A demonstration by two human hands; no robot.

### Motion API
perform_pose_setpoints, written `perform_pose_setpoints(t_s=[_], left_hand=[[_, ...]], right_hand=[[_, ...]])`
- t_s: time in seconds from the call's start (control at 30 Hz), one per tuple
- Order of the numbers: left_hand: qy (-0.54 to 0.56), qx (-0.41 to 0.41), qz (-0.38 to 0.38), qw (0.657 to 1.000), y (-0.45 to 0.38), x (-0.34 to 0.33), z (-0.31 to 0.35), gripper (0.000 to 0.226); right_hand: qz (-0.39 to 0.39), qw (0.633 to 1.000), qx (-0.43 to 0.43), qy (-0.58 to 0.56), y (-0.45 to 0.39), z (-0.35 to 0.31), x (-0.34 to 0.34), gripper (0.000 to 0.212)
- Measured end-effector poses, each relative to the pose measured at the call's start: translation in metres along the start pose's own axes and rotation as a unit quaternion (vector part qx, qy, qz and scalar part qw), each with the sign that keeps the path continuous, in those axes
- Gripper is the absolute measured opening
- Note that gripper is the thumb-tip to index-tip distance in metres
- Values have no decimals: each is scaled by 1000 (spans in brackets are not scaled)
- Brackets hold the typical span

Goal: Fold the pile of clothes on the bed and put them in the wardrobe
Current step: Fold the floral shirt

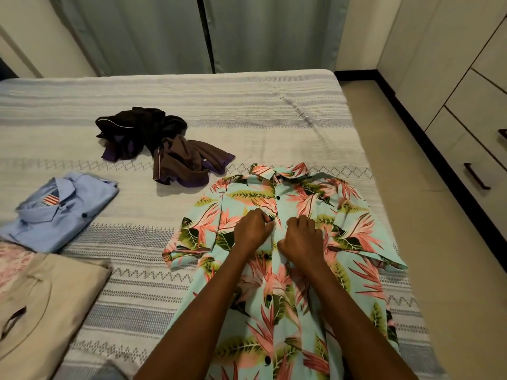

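Two shirts folded: blue shirt [59, 212], beige shirt [44, 311] | hands pinching floral shirt [277, 259] placket: left hand [253, 229], right hand [300, 237] | dark pile [162, 145] unfolded | wardrobe pending

Shirt [288, 242] on bed [247, 105], 2 folded tops [63, 209] left, heap [162, 144] behind.

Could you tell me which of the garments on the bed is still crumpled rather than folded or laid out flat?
The dark brown garment with purple lining, bunched beyond the floral shirt; the light blue shirt and beige top are folded.
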State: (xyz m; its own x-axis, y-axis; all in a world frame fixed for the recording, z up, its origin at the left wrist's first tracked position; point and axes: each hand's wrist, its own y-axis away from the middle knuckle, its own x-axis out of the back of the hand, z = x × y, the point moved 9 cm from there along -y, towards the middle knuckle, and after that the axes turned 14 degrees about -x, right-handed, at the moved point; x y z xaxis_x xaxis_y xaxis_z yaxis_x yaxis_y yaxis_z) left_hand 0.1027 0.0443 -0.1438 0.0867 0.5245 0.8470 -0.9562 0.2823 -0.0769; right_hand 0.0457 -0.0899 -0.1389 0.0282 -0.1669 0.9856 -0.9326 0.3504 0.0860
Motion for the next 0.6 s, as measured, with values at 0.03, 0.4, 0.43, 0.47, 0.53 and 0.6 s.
perform_pose_setpoints(t_s=[0.03,0.4,0.43,0.47,0.53,0.6], left_hand=[[6,3,-1,1000,0,1,0,18],[215,97,66,969,9,10,-7,14],[246,110,72,960,10,9,-7,13],[285,122,71,948,11,8,-6,13],[375,154,50,913,14,0,-3,12],[424,175,28,888,17,-7,0,10]], right_hand=[[2,1000,6,17,1,-2,1,47],[91,993,65,30,-10,1,15,29],[71,995,70,14,-12,0,16,27],[42,997,64,-14,-14,3,16,26],[-25,996,48,-68,-20,11,16,29],[-88,990,51,-93,-22,13,12,37]])
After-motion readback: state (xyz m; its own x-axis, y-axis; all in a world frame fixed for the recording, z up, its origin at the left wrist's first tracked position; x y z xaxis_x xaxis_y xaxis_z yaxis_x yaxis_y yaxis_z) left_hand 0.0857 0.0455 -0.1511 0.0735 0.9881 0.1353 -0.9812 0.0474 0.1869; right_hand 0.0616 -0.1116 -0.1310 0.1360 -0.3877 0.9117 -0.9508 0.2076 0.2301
